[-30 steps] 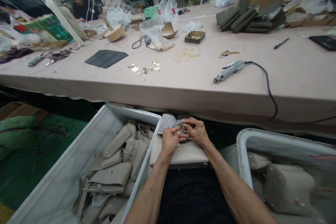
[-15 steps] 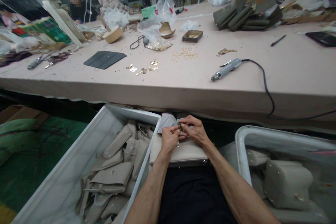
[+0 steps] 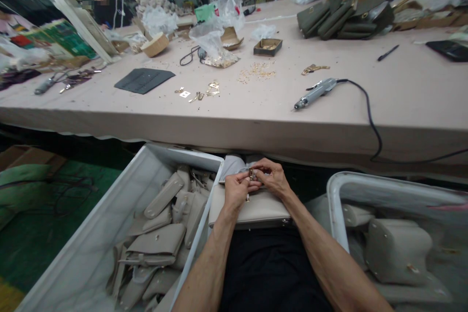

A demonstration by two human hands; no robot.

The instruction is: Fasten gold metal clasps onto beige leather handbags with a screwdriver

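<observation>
A light beige handbag (image 3: 252, 208) rests across my lap, with a small metal fitting on its near face. Above it, the fingers of my left hand (image 3: 236, 189) pinch a small gold-coloured metal clasp plate (image 3: 252, 174) from the left. My right hand (image 3: 273, 179) closes on the same piece from the right, thumb and fingertips pressed near it. The fingers cover part of the clasp, and whether it is fixed to the bag flap I cannot tell.
A white bin (image 3: 146, 156) of beige bags stands left; another bin (image 3: 338, 180) stands right. On the table (image 3: 234, 117) lie an electric screwdriver (image 3: 316, 93) with its cord, gold fittings (image 3: 212, 88), a dark template sheet (image 3: 144, 80), a small box (image 3: 268, 48) and dark green bags (image 3: 340, 19).
The metal clasp has turned slightly between my fingers, showing more of its flat face. Both hands stay almost in place over the bag. The view has shifted a little.
</observation>
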